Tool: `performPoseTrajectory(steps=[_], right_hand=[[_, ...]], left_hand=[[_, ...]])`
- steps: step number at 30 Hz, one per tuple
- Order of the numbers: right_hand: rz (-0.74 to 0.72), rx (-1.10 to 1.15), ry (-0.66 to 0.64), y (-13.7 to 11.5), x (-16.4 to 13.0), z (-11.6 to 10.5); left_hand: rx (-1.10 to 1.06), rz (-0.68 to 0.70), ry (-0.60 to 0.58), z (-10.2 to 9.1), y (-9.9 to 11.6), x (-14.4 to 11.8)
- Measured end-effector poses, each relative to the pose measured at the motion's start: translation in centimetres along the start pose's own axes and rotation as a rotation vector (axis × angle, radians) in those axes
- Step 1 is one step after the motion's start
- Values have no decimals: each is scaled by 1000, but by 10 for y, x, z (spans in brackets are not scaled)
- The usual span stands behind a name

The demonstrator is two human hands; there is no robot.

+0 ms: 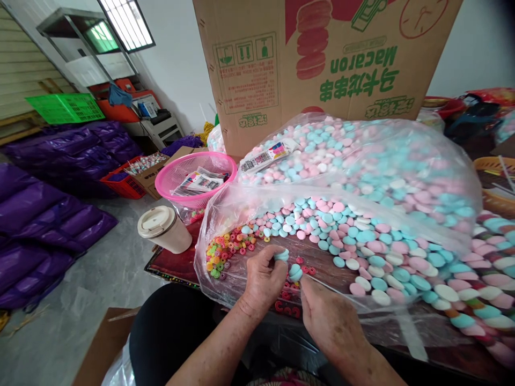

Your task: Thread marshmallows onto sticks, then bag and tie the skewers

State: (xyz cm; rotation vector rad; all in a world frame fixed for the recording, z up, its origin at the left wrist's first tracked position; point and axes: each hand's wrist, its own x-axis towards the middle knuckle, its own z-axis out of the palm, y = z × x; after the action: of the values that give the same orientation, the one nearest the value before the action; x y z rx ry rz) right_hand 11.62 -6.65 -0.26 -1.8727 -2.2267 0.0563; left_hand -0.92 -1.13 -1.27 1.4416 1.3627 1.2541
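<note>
My left hand [263, 276] is closed in a pinch on a light-blue disc-shaped candy [282, 255]. Close by, my right hand [330, 313] is also closed, its fingertips on a thin white stick [328, 285]. At the stick's tip sit blue candy pieces [295, 272], just below and right of the left fingertips. Both hands are over a clear plastic sheet [229, 284]. On it, small coloured ring candies [225, 252] lie to the left, with a few red rings [309, 269] beside the hands. Pink, blue and white disc candies [362, 236] spread beyond and to the right.
An upside-down cardboard box [257, 75] stands behind the candy bag [402, 155]. To the left are a pink mesh basket [161, 185] with printed packets and a lidded cup [177, 236] near the table's edge. Purple bags [40, 225] are stacked on the floor.
</note>
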Motion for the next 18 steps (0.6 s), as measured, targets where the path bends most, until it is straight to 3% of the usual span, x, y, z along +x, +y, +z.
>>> performPoseTrajectory(steps=[3,6,8,11,13,18], right_hand=[[35,24,-6,-1,4,5],[71,134,-47,4,10,13],[73,325,-43,12,14,16],[83,606,42,24,15,14],[77,682,31,26,12,10],[46,793,-81,16,2,6]], left_hand=[[-34,-56,-74,5,-6,-5],[-64,-84,-78,11,-7,-12],[-189,-118,-91,13,-4,-13],[-492,-298,-52,14,2,-8],[-626,-416,-15,15,4,-3],[-815,-555,-88,21,9,4]])
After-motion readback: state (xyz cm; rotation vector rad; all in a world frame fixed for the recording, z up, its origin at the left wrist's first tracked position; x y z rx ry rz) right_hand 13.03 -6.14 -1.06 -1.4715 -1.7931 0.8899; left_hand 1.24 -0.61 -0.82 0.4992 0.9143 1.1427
